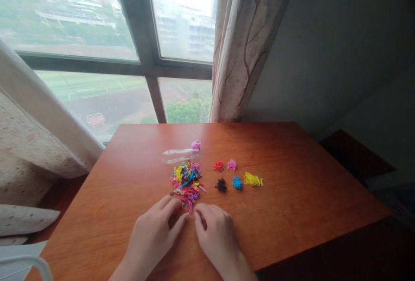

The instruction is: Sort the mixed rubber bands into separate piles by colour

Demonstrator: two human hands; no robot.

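Note:
A mixed pile of small coloured loops, thin and band-like, lies on the wooden table in front of me. They are yellow, blue, black, red and pink; their exact kind is too small to tell. At the pile's near edge, my left hand has its fingers bent and its thumb apart from them, fingertips by a few pink loops. Just right of it, my right hand holds thumb and forefinger close together in a pinch. Whatever sits between those tips, if anything, is hidden.
Single-colour heaps lie right of the pile: red loops, pink loops, black loops, blue loops and yellow loops. Behind it lies a clear container with a pink top. Window and curtains stand beyond the table.

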